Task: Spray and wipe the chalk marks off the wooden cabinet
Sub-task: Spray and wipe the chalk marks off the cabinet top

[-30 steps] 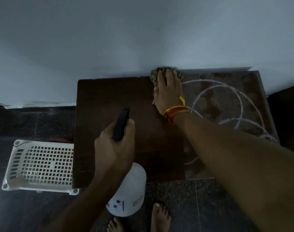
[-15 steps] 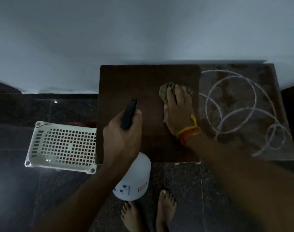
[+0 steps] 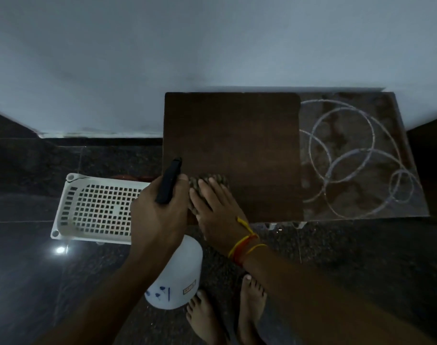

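The cabinet [image 3: 237,135] stood against the wall [image 3: 212,46]; chalk marks [image 3: 349,158] covered its right side. The right hand [image 3: 219,210] pressed a cloth [image 3: 205,181] flat near the front-left corner, while the left hand [image 3: 160,215] gripped a spray bottle [image 3: 177,272].

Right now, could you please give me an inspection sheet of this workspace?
Surface: wooden cabinet top; left part dark and free of chalk, right part dull.
Job's things: chalk marks, overlapping white rings, remain on the right part; cloth near the front left corner; spray bottle, white body, black trigger.
Clutter: nothing seen on the cabinet.
Hands: left hand grips the spray bottle's head; right hand presses flat on the cloth.
Cables: nothing seen.
Surroundings: white perforated basket on the dark floor left of the cabinet; pale wall behind; bare feet below.
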### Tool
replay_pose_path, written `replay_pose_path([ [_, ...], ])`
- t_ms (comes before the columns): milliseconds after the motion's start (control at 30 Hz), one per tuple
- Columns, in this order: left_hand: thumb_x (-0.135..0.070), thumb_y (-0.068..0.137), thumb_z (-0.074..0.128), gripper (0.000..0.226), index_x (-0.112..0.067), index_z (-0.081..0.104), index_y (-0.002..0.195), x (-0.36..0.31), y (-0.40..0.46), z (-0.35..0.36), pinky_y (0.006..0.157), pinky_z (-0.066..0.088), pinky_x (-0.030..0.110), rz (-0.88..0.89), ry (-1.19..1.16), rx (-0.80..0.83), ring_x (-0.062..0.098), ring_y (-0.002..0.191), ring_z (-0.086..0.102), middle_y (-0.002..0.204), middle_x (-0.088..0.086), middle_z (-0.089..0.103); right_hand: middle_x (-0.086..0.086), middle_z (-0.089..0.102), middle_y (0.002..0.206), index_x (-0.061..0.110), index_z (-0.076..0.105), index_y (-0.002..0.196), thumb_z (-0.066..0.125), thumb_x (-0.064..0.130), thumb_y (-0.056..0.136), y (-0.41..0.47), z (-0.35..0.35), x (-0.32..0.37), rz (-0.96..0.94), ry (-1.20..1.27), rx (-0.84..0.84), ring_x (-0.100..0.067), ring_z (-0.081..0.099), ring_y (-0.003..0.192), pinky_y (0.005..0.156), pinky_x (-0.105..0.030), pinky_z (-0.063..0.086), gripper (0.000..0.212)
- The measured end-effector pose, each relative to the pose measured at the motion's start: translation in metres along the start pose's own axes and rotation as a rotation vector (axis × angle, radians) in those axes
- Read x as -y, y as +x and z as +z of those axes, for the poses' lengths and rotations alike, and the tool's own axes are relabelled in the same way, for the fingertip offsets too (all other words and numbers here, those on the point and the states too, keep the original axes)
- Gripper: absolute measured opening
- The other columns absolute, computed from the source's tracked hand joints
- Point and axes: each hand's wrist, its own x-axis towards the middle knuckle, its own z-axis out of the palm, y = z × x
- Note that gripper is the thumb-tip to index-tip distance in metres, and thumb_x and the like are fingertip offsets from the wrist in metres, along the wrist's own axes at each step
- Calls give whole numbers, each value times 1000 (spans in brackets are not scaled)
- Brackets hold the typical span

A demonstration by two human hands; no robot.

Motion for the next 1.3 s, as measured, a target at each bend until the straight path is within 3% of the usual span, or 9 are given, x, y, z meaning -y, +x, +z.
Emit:
replay_pose_path([
  [267, -44, 92, 55, 33, -22, 60, 69, -4, -14, -3, 58, 56, 55, -5, 7, -3, 33, 58, 64, 68, 9, 67, -20, 46, 141, 6, 49, 136, 57, 19, 88, -37, -23, -39, 215, -22, -20, -42, 41, 132, 104, -57, 38, 50],
  [367, -48, 90, 54, 35, -21, 61, 69, -5, -24, 7, 56, 57, 52, 7, 6, 18, 24, 55, 63, 65, 6, 66, -22, 49, 138, 3, 51, 133, 71, 8, 80, -39, -27, -42, 264, 7, -9, -45, 43, 129, 102, -58, 40, 56],
  [467, -50, 88, 55, 31, -27, 61, 68, -5, -36, 19, 53, 55, 50, -1, -38, 42, 19, 54, 61, 66, 5, 66, -24, 42, 143, 2, 45, 137, 62, -6, 79, -45, -28, -42, 279, 105, -7, -46, 33, 135, 105, -57, 37, 61],
  [600, -46, 91, 57, 28, -33, 58, 66, -6, -46, 41, 53, 56, 53, 19, -25, 53, 22, 59, 62, 65, 9, 65, -28, 36, 145, -1, 41, 139, 55, -15, 78, -59, -37, -57, 224, 118, 8, -50, 25, 137, 110, -57, 29, 64],
  [733, -46, 93, 55, 28, -34, 54, 67, -14, -58, 70, 56, 57, 52, 2, -8, 64, 27, 60, 64, 68, 7, 66, -18, 13, 157, 9, 24, 147, 44, -5, 90, -77, -51, -87, 214, 116, 74, -39, 1, 146, 121, -42, 7, 62],
  [900, -42, 96, 54, 26, -30, 56, 73, -37, -75, 112, 53, 53, 49, 24, 10, 107, 42, 64, 63, 73, 18, 66, -12, 8, 158, 17, 22, 146, 46, -5, 95, -107, -82, -126, 317, 200, -83, -32, -2, 147, 117, -27, -8, 61],
  [1067, -39, 97, 53, 34, -14, 60, 75, -56, -86, 157, 50, 42, 38, 73, 38, 165, 30, 53, 50, 68, 21, 60, -20, 19, 155, 5, 34, 143, 45, -14, 91, -129, -121, -180, 462, 215, -240, -36, 11, 145, 120, -39, 9, 57],
  [1167, -38, 96, 55, 39, -8, 60, 70, -66, -91, 183, 47, 42, 40, 101, 69, 166, 39, 52, 52, 63, 23, 60, -21, 21, 154, 1, 35, 143, 44, -12, 92, -144, -141, -216, 540, 229, -299, -37, 14, 145, 119, -46, 18, 53],
  [1300, -38, 95, 57, 41, -15, 54, 61, -78, -93, 208, 49, 46, 40, 137, 159, 199, 33, 47, 52, 53, 14, 55, -25, 27, 150, -1, 39, 140, 45, -8, 91, -165, -160, -258, 605, 170, -332, -42, 20, 142, 118, -41, 13, 50],
])
